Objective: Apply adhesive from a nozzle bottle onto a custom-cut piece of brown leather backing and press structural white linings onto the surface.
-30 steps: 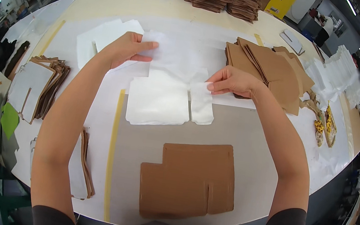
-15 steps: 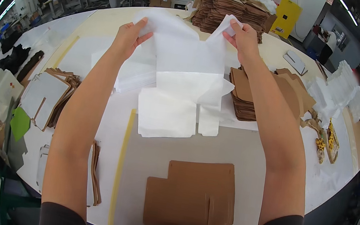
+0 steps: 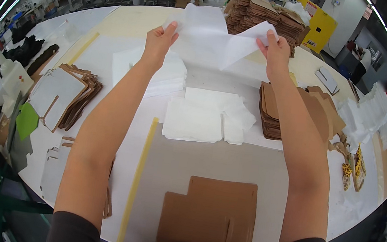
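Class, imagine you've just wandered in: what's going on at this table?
A person holds a thin white sheet up over the far side of the table, with the left hand and the right hand gripping it at opposite sides. Below it, notched white pieces lie on the table. Nearer the person, a notched brown panel lies flat on a grey surface, untouched. A brown stack sits beside the right forearm.
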`<state>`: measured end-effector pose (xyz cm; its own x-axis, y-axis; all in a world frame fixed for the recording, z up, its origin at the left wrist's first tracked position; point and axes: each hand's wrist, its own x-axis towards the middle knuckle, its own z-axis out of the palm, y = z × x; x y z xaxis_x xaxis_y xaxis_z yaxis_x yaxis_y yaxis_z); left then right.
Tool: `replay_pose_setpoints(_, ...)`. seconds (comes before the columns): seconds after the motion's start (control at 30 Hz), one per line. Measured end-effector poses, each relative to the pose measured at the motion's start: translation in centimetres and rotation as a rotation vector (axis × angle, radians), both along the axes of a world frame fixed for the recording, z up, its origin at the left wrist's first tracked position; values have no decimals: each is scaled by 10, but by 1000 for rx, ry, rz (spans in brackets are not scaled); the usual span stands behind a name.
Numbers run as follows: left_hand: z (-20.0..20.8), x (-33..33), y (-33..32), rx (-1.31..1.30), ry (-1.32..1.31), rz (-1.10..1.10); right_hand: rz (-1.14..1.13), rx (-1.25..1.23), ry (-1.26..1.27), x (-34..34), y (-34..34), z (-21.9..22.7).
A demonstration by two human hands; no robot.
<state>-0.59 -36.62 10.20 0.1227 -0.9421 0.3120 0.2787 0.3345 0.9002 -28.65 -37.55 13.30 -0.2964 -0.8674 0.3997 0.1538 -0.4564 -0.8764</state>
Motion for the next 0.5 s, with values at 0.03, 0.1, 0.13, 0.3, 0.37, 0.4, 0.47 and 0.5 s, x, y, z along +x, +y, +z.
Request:
replay_pose_setpoints(0.03,10,-1,0,-54,38,38,21,-61,-64,-4,-3,10)
replay_pose_setpoints(0.1,27,-5,4,-126,-2,58,40,-112,-129,-4,3,24)
replay_pose_setpoints(0.13,33,-8,8,-206,-41,78,108,-127,-96,-1,13,30)
replay_pose_setpoints(0.3,0,4,63,-30,-572,-50,327,-31,348,-19,82,-11)
replay_pose_setpoints(0.37,-32,11,96,29,-702,-186,367,184,466,-23,123,-37)
replay_pose_setpoints(0.4,-49,10,113,-27,-631,-293,384,229,568,-34,139,-52)
replay_pose_setpoints(0.47,-69,14,145,70,-644,-359,453,212,625,-40,167,-84)
replay_pose_setpoints(0.5,-79,20,158,70,-643,-362,492,198,649,-44,178,-98)
